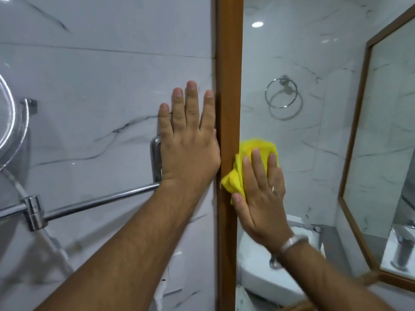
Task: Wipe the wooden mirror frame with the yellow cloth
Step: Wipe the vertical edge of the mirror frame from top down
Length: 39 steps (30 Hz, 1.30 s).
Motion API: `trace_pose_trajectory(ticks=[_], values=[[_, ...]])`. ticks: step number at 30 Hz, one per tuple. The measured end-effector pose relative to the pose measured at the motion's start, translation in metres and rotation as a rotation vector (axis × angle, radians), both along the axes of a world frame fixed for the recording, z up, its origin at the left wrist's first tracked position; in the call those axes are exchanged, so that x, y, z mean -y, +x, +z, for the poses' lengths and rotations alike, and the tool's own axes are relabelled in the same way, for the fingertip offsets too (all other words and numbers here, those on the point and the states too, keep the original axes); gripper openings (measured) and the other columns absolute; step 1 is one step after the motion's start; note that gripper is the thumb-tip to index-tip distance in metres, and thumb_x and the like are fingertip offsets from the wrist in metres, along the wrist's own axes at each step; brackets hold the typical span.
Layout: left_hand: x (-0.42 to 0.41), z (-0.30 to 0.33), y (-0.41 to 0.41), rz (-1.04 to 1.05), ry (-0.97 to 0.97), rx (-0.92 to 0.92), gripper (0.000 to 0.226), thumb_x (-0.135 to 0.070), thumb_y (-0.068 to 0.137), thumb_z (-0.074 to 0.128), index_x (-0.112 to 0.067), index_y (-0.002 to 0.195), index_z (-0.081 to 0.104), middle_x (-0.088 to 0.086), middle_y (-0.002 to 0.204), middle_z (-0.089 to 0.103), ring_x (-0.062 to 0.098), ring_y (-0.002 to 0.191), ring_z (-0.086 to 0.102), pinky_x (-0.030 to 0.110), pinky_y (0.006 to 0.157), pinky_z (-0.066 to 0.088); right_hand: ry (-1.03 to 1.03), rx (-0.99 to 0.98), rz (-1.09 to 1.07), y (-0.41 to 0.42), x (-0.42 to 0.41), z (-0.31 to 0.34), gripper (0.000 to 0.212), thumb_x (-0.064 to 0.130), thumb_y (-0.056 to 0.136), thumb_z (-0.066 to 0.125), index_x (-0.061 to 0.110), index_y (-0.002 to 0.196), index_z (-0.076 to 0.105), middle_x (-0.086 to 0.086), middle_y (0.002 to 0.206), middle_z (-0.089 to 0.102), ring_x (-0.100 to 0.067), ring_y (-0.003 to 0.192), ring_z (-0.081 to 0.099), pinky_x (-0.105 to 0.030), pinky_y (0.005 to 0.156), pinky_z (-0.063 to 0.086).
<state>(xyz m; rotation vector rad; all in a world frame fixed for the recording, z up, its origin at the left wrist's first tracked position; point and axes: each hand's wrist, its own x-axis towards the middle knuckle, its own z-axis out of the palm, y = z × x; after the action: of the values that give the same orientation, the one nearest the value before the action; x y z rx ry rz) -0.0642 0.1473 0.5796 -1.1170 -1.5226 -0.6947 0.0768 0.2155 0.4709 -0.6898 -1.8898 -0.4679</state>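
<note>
Marble-veined wall tile (89, 63) to the left; mirror glass (292, 63) to the right, reflecting the opposite wall with its chrome towel ring (283, 97) and a white basin (269, 272) low down. Second framed mirror (386, 135) at far right, probably placed on the adjoining wall.

Wooden mirror frame (229, 63), left upright, running top to bottom through mid-view; brown, wood-grained, standing slightly proud of the tile.

Chrome towel rail (94, 202) crossing lower left, ending at a wall bracket (156, 158) partly hidden behind the left wrist.

Left hand (190, 142) flat on the tile, fingers spread and extended upward, edge of palm touching the frame's outer side. Holding nothing. Likely placed as a brace, to steady the body while leaning in.

Right hand (260, 194) open-palmed, fingers extended and pressed flat over the cloth, thumb at the cloth's lower edge. Not a pinch: a press, so the whole palm drives the cloth. Ring and metal wrist bracelet visible.

Yellow cloth (238, 176) bunched under the right hand, partly on the glass, its left fold lapping onto the frame's inner edge at about mid-height. Judged mid-wipe along that edge; stroke direction cannot be told.
</note>
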Motion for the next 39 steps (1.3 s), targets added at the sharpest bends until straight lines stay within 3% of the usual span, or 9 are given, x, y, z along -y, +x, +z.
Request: trace_pose_trajectory(ticks=[3,7,9,13,18,21,24,34,39], values=[[0.005,0.001,-0.002,0.001,-0.014,-0.012,0.066,-0.035,0.103,0.034,-0.014,0.16,0.009,0.019,0.165,0.006,0.037,0.152,0.007,0.055,0.122,0.012,-0.093,0.14,-0.034,0.008,0.011,-0.107,0.069,0.052,0.098,0.023,0.017,0.154,0.006,-0.006,0.164,-0.003,-0.042,0.148,-0.001,-0.047,0.118,0.007],[0.01,0.002,-0.003,0.002,-0.052,-0.014,0.066,-0.038,0.104,0.03,-0.014,0.16,0.006,0.018,0.166,0.001,0.036,0.153,0.002,0.053,0.123,0.01,-0.175,0.286,-0.197,0.011,0.025,-0.193,0.062,0.049,0.1,0.014,0.009,0.145,0.029,-0.011,0.163,0.003,-0.038,0.149,0.006,-0.047,0.116,0.016],[0.012,0.003,-0.001,-0.006,-0.052,-0.005,0.065,-0.038,0.105,0.03,-0.013,0.16,0.008,0.018,0.166,0.002,0.037,0.153,0.002,0.053,0.123,0.009,-0.177,0.272,-0.151,0.011,0.022,-0.189,0.066,0.054,0.098,0.015,0.009,0.142,0.034,-0.012,0.163,0.004,-0.04,0.149,0.007,-0.048,0.114,0.019],[0.01,-0.003,0.006,-0.155,0.022,0.022,0.062,-0.031,0.103,0.034,-0.009,0.159,0.018,0.018,0.165,0.012,0.035,0.152,0.009,0.05,0.124,0.011,-0.067,0.172,-0.009,0.012,0.012,-0.107,0.071,0.057,0.097,0.021,0.018,0.154,0.004,-0.007,0.164,-0.002,-0.043,0.147,0.005,-0.048,0.117,0.009],[0.01,-0.089,0.025,-0.329,0.043,0.011,0.063,-0.015,0.097,0.045,0.002,0.153,0.022,0.022,0.161,0.014,0.037,0.151,0.015,0.051,0.122,0.022,-0.052,0.09,0.017,0.009,0.004,-0.018,0.063,0.048,0.099,0.022,0.016,0.152,0.012,-0.011,0.159,0.016,-0.043,0.147,0.007,-0.05,0.118,0.011],[0.013,-0.14,0.017,-0.256,-0.03,-0.017,0.063,-0.016,0.095,0.052,0.005,0.15,0.03,0.026,0.157,0.026,0.04,0.147,0.025,0.051,0.12,0.026,-0.036,0.096,0.01,0.013,0.003,-0.04,0.062,0.046,0.1,0.022,0.018,0.154,0.01,-0.006,0.162,0.006,-0.041,0.148,0.003,-0.052,0.119,0.011],[0.013,-0.151,0.002,-0.25,-0.031,-0.053,0.057,-0.022,0.101,0.045,0.002,0.151,0.031,0.021,0.158,0.027,0.035,0.148,0.026,0.047,0.121,0.025,-0.076,0.083,0.029,0.012,0.005,-0.075,0.062,0.046,0.1,0.022,0.021,0.154,0.004,0.001,0.164,-0.009,-0.04,0.149,-0.003,-0.055,0.119,0.01],[0.016,-0.182,-0.034,-0.038,-0.128,-0.27,0.07,-0.027,0.096,0.05,-0.002,0.156,0.025,0.017,0.164,0.016,0.031,0.153,0.008,0.043,0.125,-0.001,-0.223,0.327,-0.019,0.027,0.027,-0.266,0.072,0.053,0.098,0.029,0.016,0.154,0.004,-0.008,0.164,-0.008,-0.044,0.147,-0.003,-0.056,0.114,0.013],[0.011,-0.185,-0.033,-0.027,-0.111,-0.278,0.07,-0.028,0.098,0.046,-0.001,0.157,0.019,0.018,0.165,0.01,0.032,0.153,0.004,0.044,0.125,-0.002,-0.163,0.307,0.018,0.022,0.021,-0.236,0.069,0.05,0.099,0.023,0.016,0.154,-0.001,-0.007,0.163,-0.014,-0.04,0.148,-0.01,-0.057,0.111,0.016]])
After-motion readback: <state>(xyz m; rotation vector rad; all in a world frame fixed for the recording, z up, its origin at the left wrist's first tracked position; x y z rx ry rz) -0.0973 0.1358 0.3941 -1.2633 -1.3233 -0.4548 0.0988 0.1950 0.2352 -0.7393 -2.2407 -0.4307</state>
